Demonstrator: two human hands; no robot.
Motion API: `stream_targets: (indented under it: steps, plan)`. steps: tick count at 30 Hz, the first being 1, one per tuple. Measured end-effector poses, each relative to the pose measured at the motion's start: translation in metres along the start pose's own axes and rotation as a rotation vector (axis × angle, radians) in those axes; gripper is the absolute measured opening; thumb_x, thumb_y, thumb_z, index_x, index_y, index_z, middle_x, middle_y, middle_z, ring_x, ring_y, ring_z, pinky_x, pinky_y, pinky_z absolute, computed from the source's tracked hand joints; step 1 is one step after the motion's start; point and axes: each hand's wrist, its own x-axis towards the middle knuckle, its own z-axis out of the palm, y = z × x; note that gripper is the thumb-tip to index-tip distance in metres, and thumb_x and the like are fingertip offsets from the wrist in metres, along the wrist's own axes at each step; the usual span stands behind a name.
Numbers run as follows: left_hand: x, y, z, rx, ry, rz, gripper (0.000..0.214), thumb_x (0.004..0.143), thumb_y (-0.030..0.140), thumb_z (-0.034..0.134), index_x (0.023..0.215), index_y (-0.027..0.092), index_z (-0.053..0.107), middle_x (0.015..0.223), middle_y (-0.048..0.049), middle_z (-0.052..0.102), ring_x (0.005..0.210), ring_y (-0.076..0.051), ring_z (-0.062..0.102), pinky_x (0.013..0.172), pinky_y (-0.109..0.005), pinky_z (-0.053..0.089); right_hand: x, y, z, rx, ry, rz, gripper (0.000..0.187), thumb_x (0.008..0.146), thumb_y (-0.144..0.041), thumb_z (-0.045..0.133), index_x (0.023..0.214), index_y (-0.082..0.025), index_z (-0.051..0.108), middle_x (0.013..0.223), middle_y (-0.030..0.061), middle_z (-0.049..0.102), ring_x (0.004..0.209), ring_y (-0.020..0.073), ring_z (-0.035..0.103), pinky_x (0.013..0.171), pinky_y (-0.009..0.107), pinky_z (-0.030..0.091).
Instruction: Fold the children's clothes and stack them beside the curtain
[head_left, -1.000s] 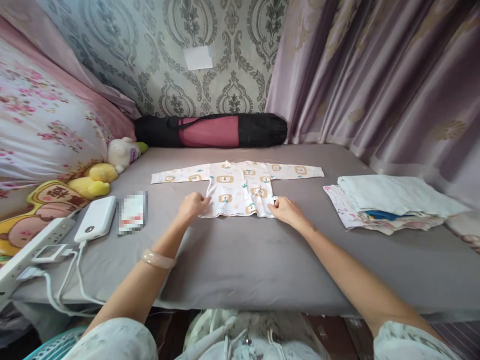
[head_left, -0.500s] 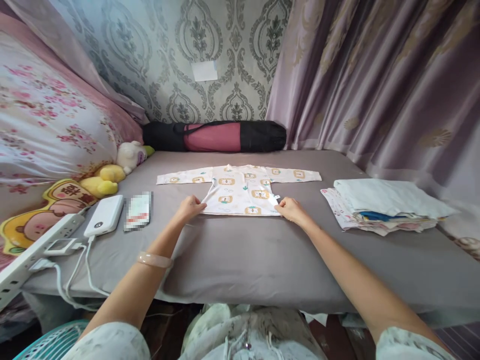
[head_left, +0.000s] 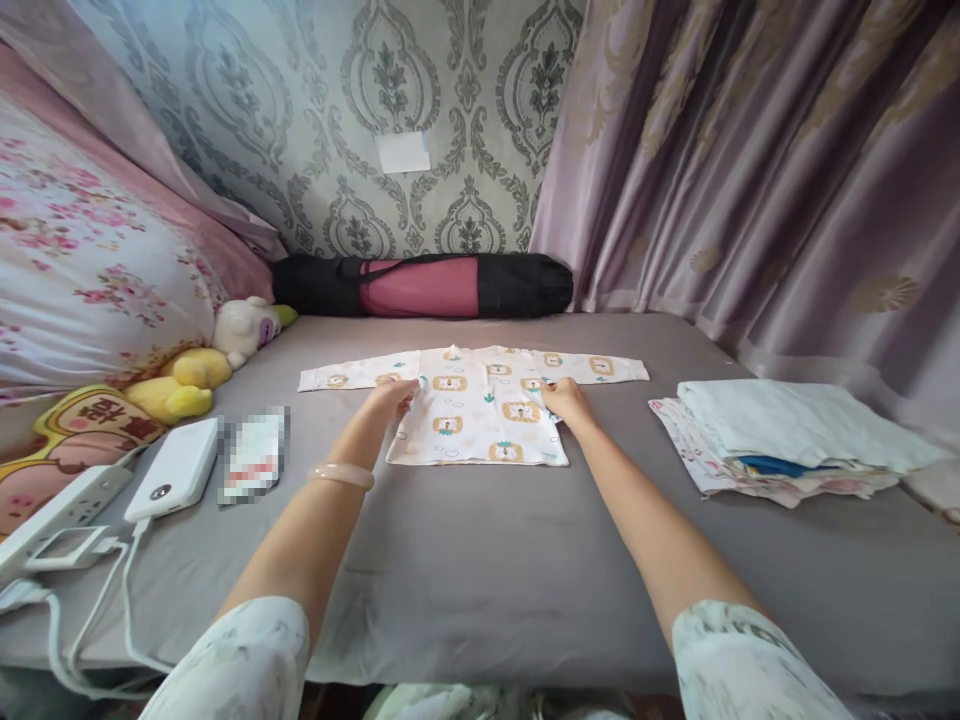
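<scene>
A small white long-sleeved shirt [head_left: 480, 420] with tan and green prints lies spread flat on the grey sheet, its sleeves stretched out to both sides and its hem toward me. My left hand [head_left: 395, 398] is closed on the shirt's left side edge, just below the sleeve. On the opposite side, my right hand [head_left: 568, 402] pinches the edge below the other sleeve, near a small white tag. The fingertips of both hands are partly hidden by the hands themselves.
To the right lies a stack of folded clothes [head_left: 795, 425]. At left are a white power bank [head_left: 176, 465], a blurred-out flat item [head_left: 255, 455], a power strip [head_left: 71, 510] with cables and plush toys [head_left: 180, 385]. A black and pink rolled bag [head_left: 420, 287] lies along the wall.
Both hands have moved from the shirt's lower corners up its side edges to just below the sleeves. The shirt stays spread out, and the camera view has shifted slightly.
</scene>
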Motion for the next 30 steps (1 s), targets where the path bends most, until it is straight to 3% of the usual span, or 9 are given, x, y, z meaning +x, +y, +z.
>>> stream_targets:
  steps: [8,12,16,20,23,27,30]
  plan:
    - [0.029,-0.002,0.019,-0.034,0.031,-0.087,0.019,0.076,0.031,0.062,0.086,0.015,0.06,0.059,-0.0025,0.057,0.057,-0.018,0.058,0.051,-0.027,0.042,-0.002,-0.02,0.012,-0.048,0.016,0.018,0.034,0.089,-0.034,0.046,0.108,-0.016,0.068,0.109,0.0185,0.068,0.101,0.0268,0.065,0.075,0.031,0.048]
    - [0.027,-0.009,0.016,-0.018,0.051,-0.041,0.034,0.073,0.029,0.065,0.102,0.013,0.058,0.078,-0.0061,0.065,0.073,-0.02,0.064,0.06,-0.027,0.046,-0.007,-0.023,0.013,-0.118,0.05,-0.052,0.033,0.092,-0.029,0.041,0.111,-0.013,0.064,0.11,0.019,0.065,0.101,0.0269,0.063,0.08,0.033,0.047]
    - [0.015,-0.019,0.013,0.219,0.204,0.159,0.036,0.078,0.017,0.055,0.114,0.012,0.053,0.104,-0.0136,0.064,0.099,-0.025,0.06,0.076,-0.03,0.047,-0.014,-0.025,0.012,-0.198,0.116,-0.112,0.034,0.094,-0.018,0.036,0.116,-0.007,0.058,0.114,0.0231,0.06,0.102,0.0275,0.062,0.083,0.034,0.045]
    - [-0.001,-0.017,0.016,0.536,0.263,0.355,0.032,0.083,0.009,0.041,0.113,0.01,0.052,0.11,-0.0184,0.058,0.105,-0.028,0.056,0.083,-0.035,0.045,-0.018,-0.031,0.012,-0.25,0.147,-0.143,0.039,0.091,-0.008,0.029,0.119,-0.005,0.057,0.12,0.0268,0.055,0.108,0.0307,0.057,0.088,0.039,0.041]
    - [-0.008,-0.004,0.028,0.689,0.321,0.461,0.03,0.084,0.007,0.038,0.108,0.01,0.055,0.115,-0.0212,0.055,0.111,-0.032,0.052,0.09,-0.042,0.042,-0.024,-0.041,0.019,-0.26,0.177,-0.332,0.041,0.093,-0.012,0.029,0.124,-0.008,0.056,0.128,0.0243,0.053,0.121,0.0327,0.047,0.1,0.045,0.032]
    - [-0.004,0.008,0.059,0.665,0.127,0.809,0.036,0.091,0.017,0.037,0.123,0.014,0.051,0.134,-0.0161,0.049,0.13,-0.028,0.039,0.106,-0.042,0.032,-0.03,-0.06,0.041,-0.188,0.0,-0.746,0.05,0.097,-0.029,0.026,0.141,-0.011,0.042,0.148,0.0138,0.038,0.14,0.0259,0.024,0.114,0.041,0.014]
    - [0.01,0.007,0.079,0.63,0.007,0.84,0.043,0.096,0.028,0.031,0.134,0.013,0.044,0.146,-0.0141,0.04,0.138,-0.028,0.029,0.112,-0.044,0.023,-0.023,-0.072,0.057,-0.177,-0.138,-0.763,0.059,0.097,-0.036,0.018,0.148,-0.009,0.03,0.156,0.0095,0.024,0.145,0.0217,0.012,0.116,0.039,0.007]
